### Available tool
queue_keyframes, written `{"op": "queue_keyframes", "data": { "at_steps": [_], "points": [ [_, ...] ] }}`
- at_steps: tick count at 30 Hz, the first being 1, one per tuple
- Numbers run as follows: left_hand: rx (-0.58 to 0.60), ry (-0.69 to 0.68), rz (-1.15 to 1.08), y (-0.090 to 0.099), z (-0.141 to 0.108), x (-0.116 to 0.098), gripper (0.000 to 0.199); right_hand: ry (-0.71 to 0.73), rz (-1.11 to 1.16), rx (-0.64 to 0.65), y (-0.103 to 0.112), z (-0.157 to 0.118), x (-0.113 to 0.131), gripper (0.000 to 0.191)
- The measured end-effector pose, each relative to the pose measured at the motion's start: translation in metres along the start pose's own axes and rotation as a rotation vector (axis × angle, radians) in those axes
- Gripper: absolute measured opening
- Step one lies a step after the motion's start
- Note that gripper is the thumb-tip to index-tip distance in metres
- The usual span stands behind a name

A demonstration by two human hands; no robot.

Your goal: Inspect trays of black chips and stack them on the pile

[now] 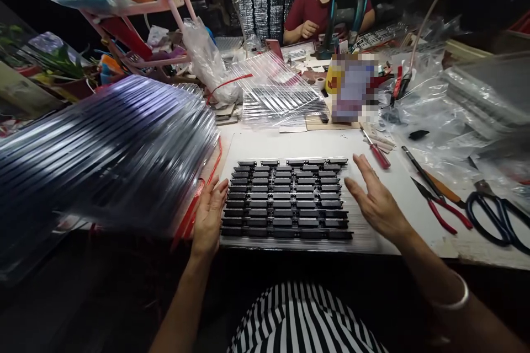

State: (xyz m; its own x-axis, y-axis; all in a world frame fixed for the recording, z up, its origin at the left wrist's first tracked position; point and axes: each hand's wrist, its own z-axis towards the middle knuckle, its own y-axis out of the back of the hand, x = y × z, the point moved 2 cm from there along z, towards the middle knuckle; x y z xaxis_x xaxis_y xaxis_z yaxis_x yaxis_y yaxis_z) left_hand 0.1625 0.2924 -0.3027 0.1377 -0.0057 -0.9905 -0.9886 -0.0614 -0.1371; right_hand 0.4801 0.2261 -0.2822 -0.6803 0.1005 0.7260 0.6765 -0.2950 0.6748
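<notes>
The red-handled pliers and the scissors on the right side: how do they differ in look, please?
The pliers have red handles; the scissors have dark ones. The pliers' handles end free, while the scissors' form large closed loops. Both lie on the table, unheld.

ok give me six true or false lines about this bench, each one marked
1. Rows of black toothed pieces sit between the left hand and right hand. True.
2. The red-handled pliers lie left of the black toothed pieces. False: they lie to the right.
3. A white bangle circles the right forearm. True.
4. The right hand holds the scissors. False: that hand is open; the scissors lie on the table.
5. A co-worker across the table wears a maroon top. True.
6. The near person's garment is plain white. False: it has black and white stripes.
</notes>
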Motion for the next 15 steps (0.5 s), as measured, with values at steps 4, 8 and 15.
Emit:
{"op": "queue_keyframes", "data": {
  "at_steps": [4,8,15],
  "points": [
    [0.006,-0.019,-0.034,-0.002,0.004,0.005,0.044,-0.017,-0.076,0.131,-0.015,0.031,-0.009,0.077],
    [-0.021,-0.028,-0.057,-0.002,0.004,0.007,0.042,0.072,0.014,0.143,-0.03,0.032,0.006,0.07],
    [0.0,-0.019,-0.054,0.016,0.002,0.008,0.031,0.002,0.369,-0.458,0.034,-0.027,-0.029,0.037]
  ]
}}
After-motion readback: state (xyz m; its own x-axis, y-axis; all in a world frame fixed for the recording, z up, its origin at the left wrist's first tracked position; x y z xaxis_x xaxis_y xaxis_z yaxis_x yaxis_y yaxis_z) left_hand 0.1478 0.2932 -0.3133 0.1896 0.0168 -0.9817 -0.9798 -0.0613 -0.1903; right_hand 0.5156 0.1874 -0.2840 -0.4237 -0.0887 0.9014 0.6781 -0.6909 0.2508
